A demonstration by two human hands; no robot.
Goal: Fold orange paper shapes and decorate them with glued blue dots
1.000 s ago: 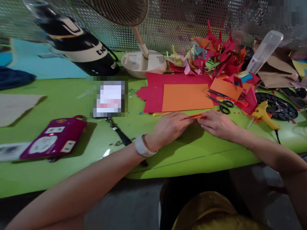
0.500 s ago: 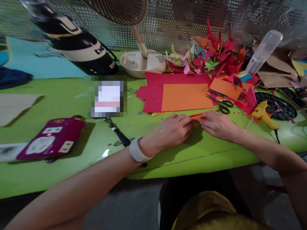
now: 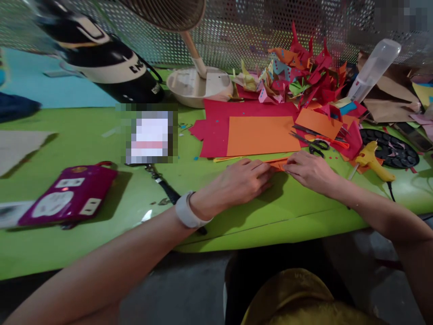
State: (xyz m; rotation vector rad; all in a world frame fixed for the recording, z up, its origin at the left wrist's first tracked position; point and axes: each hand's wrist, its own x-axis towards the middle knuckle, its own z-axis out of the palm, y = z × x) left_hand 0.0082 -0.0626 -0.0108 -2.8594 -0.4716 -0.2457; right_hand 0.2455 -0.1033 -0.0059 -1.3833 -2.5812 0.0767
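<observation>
Between my two hands, near the front of the green table (image 3: pixel 233 230), is a folded piece of orange paper (image 3: pixel 278 165). My left hand (image 3: pixel 241 183), with a pale band on the wrist, is closed on its left end. The fingers of my right hand (image 3: pixel 309 171) pinch its right end. Much of the paper is hidden under the fingers. Just beyond lies a flat orange sheet (image 3: pixel 262 135) on a larger red sheet (image 3: pixel 214 128). Black-handled scissors (image 3: pixel 316 146) rest at the orange sheet's right edge.
A yellow glue gun (image 3: pixel 372 160) and black round tray (image 3: pixel 394 149) lie right. Folded paper shapes (image 3: pixel 297 72) pile up behind, beside a clear bottle (image 3: pixel 375 70). Leftward are a fan base (image 3: pixel 216 88), a black-and-white bottle (image 3: pixel 104 67), a phone (image 3: pixel 150 135) and a purple box (image 3: pixel 67 192).
My left hand has shifted slightly left and its fingers have curled more, showing more of the orange paper between the hands. My right hand stays almost in place, still pinching it.
</observation>
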